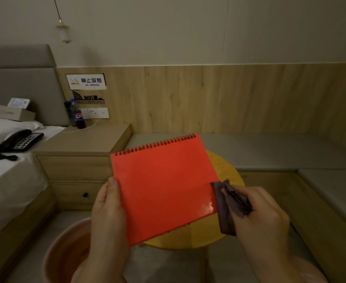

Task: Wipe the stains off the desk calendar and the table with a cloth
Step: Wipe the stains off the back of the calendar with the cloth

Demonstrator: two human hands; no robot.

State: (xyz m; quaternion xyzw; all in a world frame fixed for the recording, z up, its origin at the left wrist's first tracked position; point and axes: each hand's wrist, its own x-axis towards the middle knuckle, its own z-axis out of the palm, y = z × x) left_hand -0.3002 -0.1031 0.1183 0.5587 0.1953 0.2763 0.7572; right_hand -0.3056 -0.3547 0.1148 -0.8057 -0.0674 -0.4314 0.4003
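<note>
Nearest, low left: pink basin (65, 252) on the floor, presumably for rinsing. Just beyond, left hand (108, 213) closed on the left edge of the red desk calendar (164, 188), thumb on the face, bracing it tilted toward the eyes so the surface shows. At its right edge, right hand (258, 213) closed around a bunched dark cloth (229, 203), pressed to the lower right corner, where the cover gleams wet. Beneath and behind, yellow round table (227, 170), seemingly not yet wiped. Farther left, nightstand (82, 144) with cola bottle (78, 115); telephone (16, 142) on the bed.
</note>
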